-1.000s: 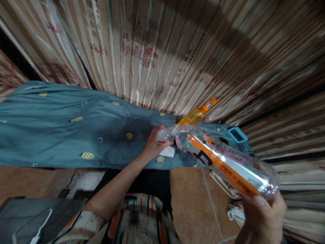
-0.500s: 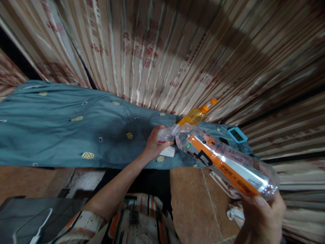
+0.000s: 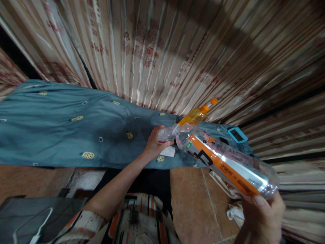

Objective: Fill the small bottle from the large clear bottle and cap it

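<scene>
A clear plastic bottle (image 3: 223, 162) with an orange and white label lies tilted across the right side, neck toward the left. My right hand (image 3: 261, 217) grips its base at the lower right. My left hand (image 3: 153, 144) is closed around the neck end of the bottle, over a blue-green cloth (image 3: 63, 132) with yellow pineapple prints. A small white piece (image 3: 168, 151) lies on the cloth just under that hand.
An orange-capped bottle of amber liquid (image 3: 196, 115) stands behind the clear bottle, by the striped curtain (image 3: 162, 47). A blue-framed timer (image 3: 237, 135) lies on the cloth's right end. Brown tiled floor (image 3: 193, 206) and crumpled wrapping are below. A dark case with a white cable (image 3: 33, 220) sits lower left.
</scene>
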The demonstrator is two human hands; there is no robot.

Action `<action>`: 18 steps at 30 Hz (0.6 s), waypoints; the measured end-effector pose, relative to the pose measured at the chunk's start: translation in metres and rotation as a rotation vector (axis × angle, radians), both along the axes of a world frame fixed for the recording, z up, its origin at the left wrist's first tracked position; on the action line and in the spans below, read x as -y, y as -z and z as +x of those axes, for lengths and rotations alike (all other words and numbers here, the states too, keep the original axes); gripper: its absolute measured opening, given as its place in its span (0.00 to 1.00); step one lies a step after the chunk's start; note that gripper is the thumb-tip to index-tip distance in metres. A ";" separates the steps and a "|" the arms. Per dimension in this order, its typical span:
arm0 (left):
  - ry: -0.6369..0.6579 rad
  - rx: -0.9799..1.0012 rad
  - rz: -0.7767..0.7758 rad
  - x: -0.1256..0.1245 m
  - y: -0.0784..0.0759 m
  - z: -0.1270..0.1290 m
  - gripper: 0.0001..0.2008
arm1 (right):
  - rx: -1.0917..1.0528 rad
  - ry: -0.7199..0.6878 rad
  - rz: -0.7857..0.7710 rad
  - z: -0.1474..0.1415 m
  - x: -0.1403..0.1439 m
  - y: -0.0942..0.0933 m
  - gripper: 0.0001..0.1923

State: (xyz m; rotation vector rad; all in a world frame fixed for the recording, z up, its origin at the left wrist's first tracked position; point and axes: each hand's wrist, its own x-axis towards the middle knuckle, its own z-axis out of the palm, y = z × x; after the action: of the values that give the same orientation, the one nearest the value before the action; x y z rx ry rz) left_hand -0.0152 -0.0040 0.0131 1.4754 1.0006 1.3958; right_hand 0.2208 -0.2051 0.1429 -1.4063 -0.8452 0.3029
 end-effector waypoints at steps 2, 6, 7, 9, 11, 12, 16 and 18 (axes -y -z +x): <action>0.004 0.004 -0.002 0.000 0.000 0.000 0.34 | 0.003 -0.009 0.008 0.004 0.000 0.001 0.37; 0.010 0.017 -0.009 0.000 0.000 0.000 0.34 | 0.028 -0.017 0.030 0.006 0.000 0.002 0.35; 0.011 0.018 -0.009 0.000 0.000 0.000 0.34 | 0.032 -0.014 0.032 0.005 0.000 0.001 0.35; 0.018 0.016 -0.013 0.000 -0.001 -0.001 0.33 | 0.031 -0.010 0.021 0.002 0.000 0.000 0.35; 0.020 0.013 -0.019 0.001 -0.002 -0.001 0.33 | 0.019 -0.011 0.015 -0.001 0.000 -0.001 0.35; 0.019 0.013 -0.023 0.001 -0.003 -0.001 0.33 | 0.012 -0.010 0.013 -0.002 0.000 -0.002 0.35; 0.016 0.012 -0.029 0.002 -0.006 -0.002 0.34 | -0.001 0.015 0.010 -0.008 0.000 -0.004 0.36; 0.012 0.012 -0.028 0.002 -0.006 -0.002 0.33 | 0.021 -0.006 -0.006 -0.009 0.001 -0.005 0.35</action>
State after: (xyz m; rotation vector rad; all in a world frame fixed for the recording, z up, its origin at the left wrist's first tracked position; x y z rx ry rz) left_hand -0.0167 -0.0058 0.0193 1.4487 0.9981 1.3751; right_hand 0.2116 -0.2058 0.1476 -1.4151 -0.8669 0.2961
